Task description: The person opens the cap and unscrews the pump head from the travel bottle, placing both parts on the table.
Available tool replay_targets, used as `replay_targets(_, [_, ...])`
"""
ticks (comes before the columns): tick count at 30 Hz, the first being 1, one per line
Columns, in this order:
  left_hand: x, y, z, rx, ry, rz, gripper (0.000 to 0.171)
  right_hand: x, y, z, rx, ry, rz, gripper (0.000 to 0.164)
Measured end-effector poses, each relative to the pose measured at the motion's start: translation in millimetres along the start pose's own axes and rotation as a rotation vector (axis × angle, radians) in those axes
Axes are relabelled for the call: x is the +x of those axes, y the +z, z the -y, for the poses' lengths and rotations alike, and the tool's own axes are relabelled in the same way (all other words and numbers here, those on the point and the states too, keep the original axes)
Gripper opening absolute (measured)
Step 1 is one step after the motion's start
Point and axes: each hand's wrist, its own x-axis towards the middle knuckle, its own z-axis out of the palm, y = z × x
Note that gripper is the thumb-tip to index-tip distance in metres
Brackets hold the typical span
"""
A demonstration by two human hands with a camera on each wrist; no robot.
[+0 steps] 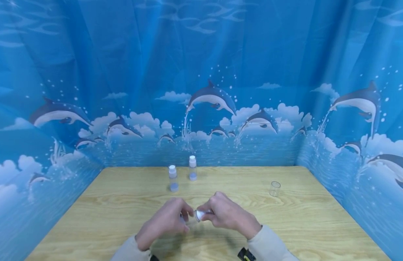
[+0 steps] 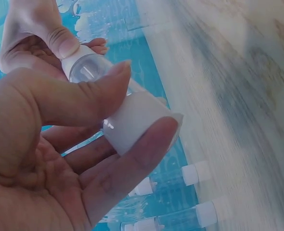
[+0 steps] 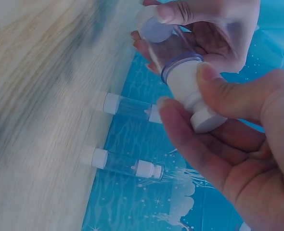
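Note:
Between both hands, over the near middle of the table, is a small clear pump bottle (image 3: 168, 50) with a white base (image 2: 135, 118) and a white pump head (image 3: 183, 83). My left hand (image 1: 171, 217) holds the base end, its thumb along the clear barrel and fingers around the white base. At the other end my right hand (image 1: 228, 213) pinches the white pump head between thumb and fingers. The bottle lies tilted, with the pump head meeting the barrel's rim. In the head view, fingers hide much of it.
Two similar bottles, one nearer (image 1: 173, 178) and one farther (image 1: 193, 168), stand upright beyond my hands. A clear cap (image 1: 275, 189) sits at the right of the wood-grain table (image 1: 305, 221). A blue dolphin curtain (image 1: 149, 72) encloses the back and sides.

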Motion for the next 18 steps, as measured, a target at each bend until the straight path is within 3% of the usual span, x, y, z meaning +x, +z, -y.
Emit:
replay_targets(7, [0.6, -3.9, 0.5, -0.012, -0.019, 0.013, 0.04, 0.6, 3.6, -4.4, -0.053, -0.118, -0.071, 0.02])
replay_targets(11, [0.2, -3.3, 2.8, -0.064, -0.024, 0.04, 0.038, 1.9, 4.4, -5.9, -0.081, -0.167, -0.096, 0.02])
replay_targets(15, [1.0, -2.2, 4.3, -0.092, -0.052, 0.047, 0.04, 2.9, 5.8, -7.6, -0.05, -0.161, -0.1, 0.022])
replay_targets(18, [2.0, -2.1, 3.9, -0.075, -0.082, 0.039, 0.042, 4.1, 6.0, -10.2, 0.018, -0.103, -0.083, 0.023])
